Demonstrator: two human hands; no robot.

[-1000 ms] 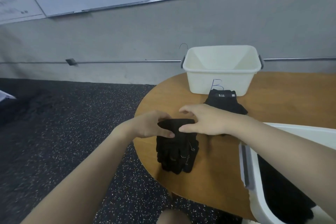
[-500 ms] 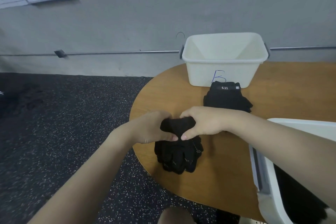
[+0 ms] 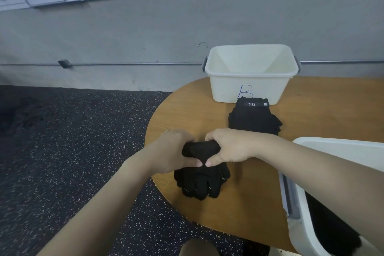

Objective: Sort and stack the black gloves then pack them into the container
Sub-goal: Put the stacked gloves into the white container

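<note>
The stack of black dotted gloves (image 3: 201, 181) lies near the front edge of the round wooden tabletop (image 3: 187, 110), right under both hands. Its long way runs from the person toward the wall, cuffs far, fingers near. The left hand (image 3: 172, 151) and the right hand (image 3: 228, 147) both curl round the cuff end and pinch it, thumbs almost touching. Both are equally near.

The white container marked B (image 3: 251, 72) stands farther back and a bit to the right, and looks empty. Between it and the hands lies a second stack of black gloves with a 5.11 label (image 3: 253, 118), touching the container's front. I think a lift must go over that stack. Another white bin (image 3: 332, 151) with dark things inside sits at the right.
</note>
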